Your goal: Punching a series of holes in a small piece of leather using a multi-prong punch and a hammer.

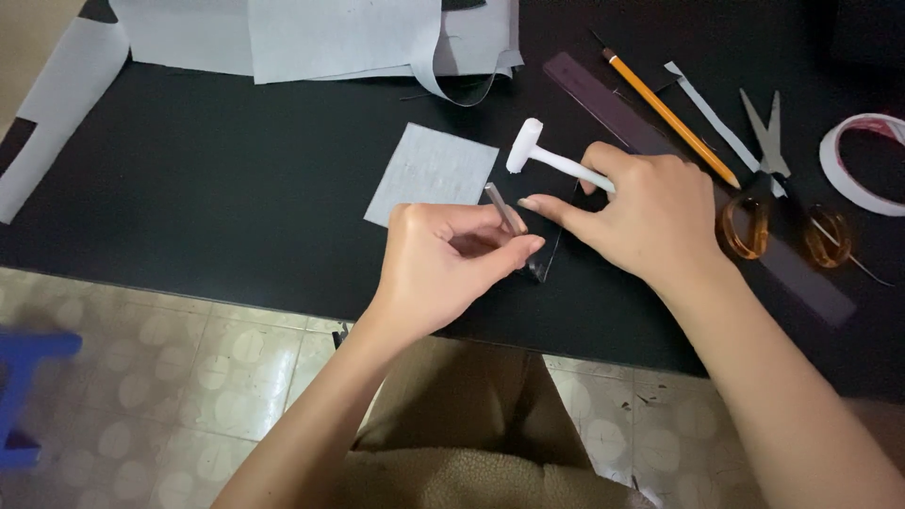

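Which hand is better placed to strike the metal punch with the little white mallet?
Right. The right hand already grips the white mallet, head raised beside the metal punch. The left hand is busy pinching that punch on the black table.

Matt black tabletop; smooth white plastic hammer; dull metal punch; grey woven cloth square; glossy wooden pencil.

**A home craft table**

This looks like a small hobby workplace in a home. A black table carries craft tools: scissors, a pencil, a dark ruler, a tape roll, grey fabric pieces. Below is a patterned tile floor.
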